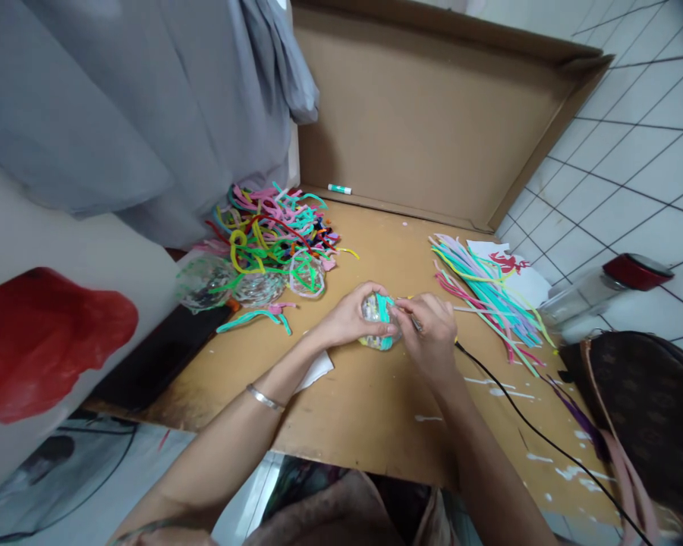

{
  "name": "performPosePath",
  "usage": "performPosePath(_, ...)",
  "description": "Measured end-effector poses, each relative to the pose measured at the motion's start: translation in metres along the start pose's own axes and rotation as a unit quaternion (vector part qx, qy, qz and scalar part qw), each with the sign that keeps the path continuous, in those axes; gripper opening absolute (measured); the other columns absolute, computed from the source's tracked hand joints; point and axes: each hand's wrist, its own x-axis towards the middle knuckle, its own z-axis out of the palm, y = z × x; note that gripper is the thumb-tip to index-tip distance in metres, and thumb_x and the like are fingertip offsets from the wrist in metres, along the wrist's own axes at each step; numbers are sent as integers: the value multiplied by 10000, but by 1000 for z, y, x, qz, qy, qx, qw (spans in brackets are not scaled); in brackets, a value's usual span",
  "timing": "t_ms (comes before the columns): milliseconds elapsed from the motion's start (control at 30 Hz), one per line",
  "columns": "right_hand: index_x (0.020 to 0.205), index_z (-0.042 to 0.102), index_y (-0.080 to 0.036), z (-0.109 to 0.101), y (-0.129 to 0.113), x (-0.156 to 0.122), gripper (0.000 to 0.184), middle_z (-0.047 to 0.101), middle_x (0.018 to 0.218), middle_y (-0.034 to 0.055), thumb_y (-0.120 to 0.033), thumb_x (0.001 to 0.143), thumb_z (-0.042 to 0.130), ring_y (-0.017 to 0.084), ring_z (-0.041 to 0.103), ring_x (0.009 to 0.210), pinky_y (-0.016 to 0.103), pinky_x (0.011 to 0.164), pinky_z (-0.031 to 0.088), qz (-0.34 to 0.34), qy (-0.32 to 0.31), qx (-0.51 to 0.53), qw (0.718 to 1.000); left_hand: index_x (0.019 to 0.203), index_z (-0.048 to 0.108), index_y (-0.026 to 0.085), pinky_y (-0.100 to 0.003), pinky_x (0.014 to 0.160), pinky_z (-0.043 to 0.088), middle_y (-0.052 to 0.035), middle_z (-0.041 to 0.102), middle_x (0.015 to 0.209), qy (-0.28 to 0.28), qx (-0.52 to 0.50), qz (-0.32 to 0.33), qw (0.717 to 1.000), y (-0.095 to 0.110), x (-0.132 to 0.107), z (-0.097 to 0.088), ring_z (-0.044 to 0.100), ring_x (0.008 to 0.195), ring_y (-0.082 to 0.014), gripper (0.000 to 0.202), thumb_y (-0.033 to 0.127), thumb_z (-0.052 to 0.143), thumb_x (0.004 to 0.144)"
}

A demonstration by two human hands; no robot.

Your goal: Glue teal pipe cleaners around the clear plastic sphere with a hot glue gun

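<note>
My left hand (350, 315) is wrapped round a small clear ball (379, 322) with teal pipe cleaner wound on it, holding it just above the wooden table (376, 409). My right hand (429, 330) is closed beside the ball, pinching at the teal strand on its right side. A thin tool with a black cable (524, 421) runs from under my right hand toward the lower right. A silver bangle (265, 398) sits on my left wrist. A white scrap of paper (317, 371) lies under my left forearm.
A tangled heap of coloured pipe cleaners (273, 227) and clear balls (228, 284) lies at the left. Straight pipe cleaners (489, 299) fan out at the right. A cardboard sheet (426, 121), a jar (597, 299) and a brown bag (649, 413) border the table.
</note>
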Motion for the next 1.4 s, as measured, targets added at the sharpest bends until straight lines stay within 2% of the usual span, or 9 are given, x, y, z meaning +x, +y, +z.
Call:
performPosePath(133, 836, 660, -207, 0, -1, 0, 198, 677, 788, 24, -299, 941, 519, 166, 596, 761, 335, 735, 356, 2, -10, 4, 1000, 1040, 547, 182, -277, 768, 447, -11, 574, 935, 4, 26, 19, 999, -2, 0, 0, 537, 865, -170, 547, 342, 828, 599)
performPosePath(333, 801, 668, -210, -1, 0, 1, 171, 665, 768, 11, -298, 895, 556, 157, 597, 737, 312, 718, 417, 90, -33, 116, 989, 1055, 555, 193, -289, 780, 444, -21, 581, 952, 1, 43, 23, 999, -4, 0, 0, 538, 880, -183, 571, 390, 835, 598)
performPosePath(400, 792, 673, -209, -1, 1, 1, 183, 663, 766, 14, -311, 890, 557, 158, 597, 735, 311, 714, 429, 100, -37, 139, 985, 1059, 556, 195, -287, 778, 438, -16, 578, 934, 0, 40, 16, 999, -3, -1, 0, 536, 866, -180, 575, 394, 833, 596)
performPosePath(967, 822, 683, -208, -2, 4, 0, 194, 675, 803, 23, -301, 916, 541, 174, 616, 801, 319, 744, 425, 75, -78, 163, 981, 1036, 557, 180, -280, 768, 449, -4, 574, 908, -2, 25, 9, 1000, 4, -3, -1, 535, 849, -168, 551, 352, 839, 595)
performPosePath(1400, 856, 682, -200, 2, 9, -3, 182, 657, 819, 33, -282, 932, 538, 183, 604, 816, 328, 752, 405, 40, -91, 144, 985, 1052, 539, 179, -269, 762, 439, 4, 561, 897, -7, 16, 8, 1000, 0, -2, -1, 518, 822, -149, 567, 361, 835, 603)
